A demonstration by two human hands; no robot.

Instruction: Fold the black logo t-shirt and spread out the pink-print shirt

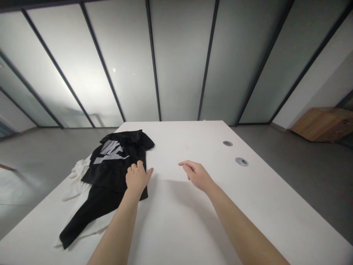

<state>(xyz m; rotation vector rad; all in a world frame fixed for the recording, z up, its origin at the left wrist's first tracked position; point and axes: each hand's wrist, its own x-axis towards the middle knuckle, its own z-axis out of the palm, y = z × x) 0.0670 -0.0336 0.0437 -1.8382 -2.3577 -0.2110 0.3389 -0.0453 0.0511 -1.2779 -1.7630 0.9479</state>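
A black garment [110, 173] with large pale lettering lies in a loose heap on the left side of the white table [176, 221]. White cloth [78, 180] shows from under it along its left and lower edges. My left hand [137, 176] is over the right edge of the black garment, thumb spread away from the fingers, nothing held. My right hand [197, 175] is above the middle of the table, its index finger pointing left and the others curled, with nothing visible in it.
Two round grey inserts [227, 143] are set in the table's right side. Frosted glass panels [179, 66] with dark frames stand behind the table. A wooden cabinet [322, 123] is at the far right on the grey floor.
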